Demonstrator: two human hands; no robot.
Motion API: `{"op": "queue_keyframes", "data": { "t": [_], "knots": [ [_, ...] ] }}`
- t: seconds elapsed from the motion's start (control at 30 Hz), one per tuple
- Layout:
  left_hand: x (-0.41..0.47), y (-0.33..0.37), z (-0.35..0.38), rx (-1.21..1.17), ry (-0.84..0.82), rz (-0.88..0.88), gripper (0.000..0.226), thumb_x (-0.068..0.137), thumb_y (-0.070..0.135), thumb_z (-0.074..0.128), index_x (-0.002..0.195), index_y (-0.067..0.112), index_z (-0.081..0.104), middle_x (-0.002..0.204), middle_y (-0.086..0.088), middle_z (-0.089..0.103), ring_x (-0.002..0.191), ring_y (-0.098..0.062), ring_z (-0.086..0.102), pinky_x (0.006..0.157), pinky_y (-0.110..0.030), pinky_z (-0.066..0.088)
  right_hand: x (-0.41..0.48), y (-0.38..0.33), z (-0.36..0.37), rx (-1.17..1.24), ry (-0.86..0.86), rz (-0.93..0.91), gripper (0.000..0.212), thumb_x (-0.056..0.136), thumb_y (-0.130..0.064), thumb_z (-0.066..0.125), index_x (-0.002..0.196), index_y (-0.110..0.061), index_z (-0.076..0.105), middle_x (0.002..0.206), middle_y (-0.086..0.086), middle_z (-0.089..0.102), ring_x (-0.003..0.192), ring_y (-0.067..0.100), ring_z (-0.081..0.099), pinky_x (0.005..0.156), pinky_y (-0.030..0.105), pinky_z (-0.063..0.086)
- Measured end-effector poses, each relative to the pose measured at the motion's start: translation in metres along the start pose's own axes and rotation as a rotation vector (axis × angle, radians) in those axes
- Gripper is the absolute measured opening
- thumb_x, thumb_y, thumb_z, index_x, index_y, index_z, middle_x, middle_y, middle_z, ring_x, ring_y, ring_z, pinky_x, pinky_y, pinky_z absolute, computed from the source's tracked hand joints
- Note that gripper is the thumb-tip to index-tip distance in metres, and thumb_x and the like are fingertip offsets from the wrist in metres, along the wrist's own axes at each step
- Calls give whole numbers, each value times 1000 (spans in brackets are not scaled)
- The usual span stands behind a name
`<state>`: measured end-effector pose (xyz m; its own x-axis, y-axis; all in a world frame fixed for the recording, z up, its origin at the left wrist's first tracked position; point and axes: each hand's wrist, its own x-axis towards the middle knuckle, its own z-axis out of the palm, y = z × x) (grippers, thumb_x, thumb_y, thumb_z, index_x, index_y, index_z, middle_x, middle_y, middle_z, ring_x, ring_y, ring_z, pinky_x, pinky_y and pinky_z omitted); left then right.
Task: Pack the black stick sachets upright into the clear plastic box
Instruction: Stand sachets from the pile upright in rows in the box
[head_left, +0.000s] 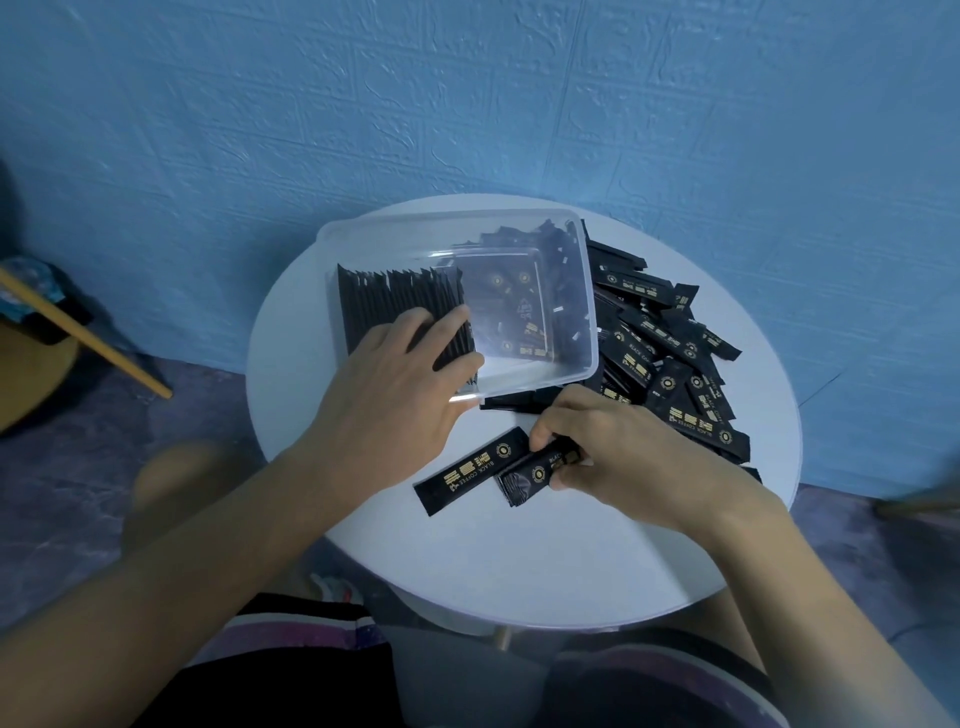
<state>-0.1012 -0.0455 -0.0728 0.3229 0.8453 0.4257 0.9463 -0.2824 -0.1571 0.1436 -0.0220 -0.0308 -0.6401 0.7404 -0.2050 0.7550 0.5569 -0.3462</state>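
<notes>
Box (586, 312): clear plastic, on the round white table (519, 561)
Packed row (384, 301): black sachets standing upright at the box's left end
Left hand (400, 379): fingers straight, pressed against that row
Right hand (618, 452): pinches one sachet (530, 475) by its end, low over the table
Loose: another sachet (467, 470) lies just beside it, and a pile (670, 353) sits right of the box

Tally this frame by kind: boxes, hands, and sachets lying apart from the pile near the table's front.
clear plastic box: 1
hands: 2, left hand and right hand
sachets apart from the pile: 2, flat sachet and held sachet
Total: 5
The packed row and the pile: too many to count.
</notes>
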Motion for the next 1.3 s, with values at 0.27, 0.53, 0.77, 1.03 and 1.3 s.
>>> {"op": "queue_keyframes", "data": {
  "t": [0.27, 0.53, 0.77, 1.03, 1.3],
  "knots": [
    [1, 0, 0, 2, -29, -9, 38, 97, 42, 58, 128, 21, 64, 156, -10, 43, 130, -36, 46, 97, -49, 46, 3, 3, 0, 8, 108, -91, 17, 91, -17, 70, 95, -31, 59, 94, -16, 59, 79, -1, 56, 69, 21, 41],
    [1, 1, -2, 1, -23, -7, 39, 95, 36, 54, 129, 21, 63, 156, -10, 43, 130, -37, 46, 97, -50, 46, 10, -4, -7, 532, 313, -204, 28, 97, -11, 64, 93, -39, 67, 78, -14, 61, 67, 22, 54, 63, 35, 44],
    [1, 2, -2, 14, -26, -14, 36, 95, 39, 60, 126, 20, 64, 155, -11, 44, 129, -38, 47, 97, -51, 46, 34, -22, -27, 825, 688, -168, 13, 97, -12, 66, 86, -19, 61, 66, 23, 49, 61, 36, 47, 60, 41, 47],
    [0, 4, 0, 6, -8, -24, 38, 93, 37, 65, 127, 19, 65, 154, -13, 46, 128, -39, 48, 95, -51, 46, 86, -31, -14, 229, 689, 92, 18, 96, -30, 58, 113, -22, 57, 84, -4, 72, 84, 28, 66, 77, 39, 51],
    [0, 5, -1, 25, -8, -20, 37, 94, 38, 60, 126, 20, 64, 155, -13, 45, 127, -38, 47, 95, -48, 43, 107, -30, -8, 181, 520, 180, 31, 97, -37, 58, 124, -22, 56, 109, 6, 72, 106, 35, 63, 85, 39, 46]
  ]
}}
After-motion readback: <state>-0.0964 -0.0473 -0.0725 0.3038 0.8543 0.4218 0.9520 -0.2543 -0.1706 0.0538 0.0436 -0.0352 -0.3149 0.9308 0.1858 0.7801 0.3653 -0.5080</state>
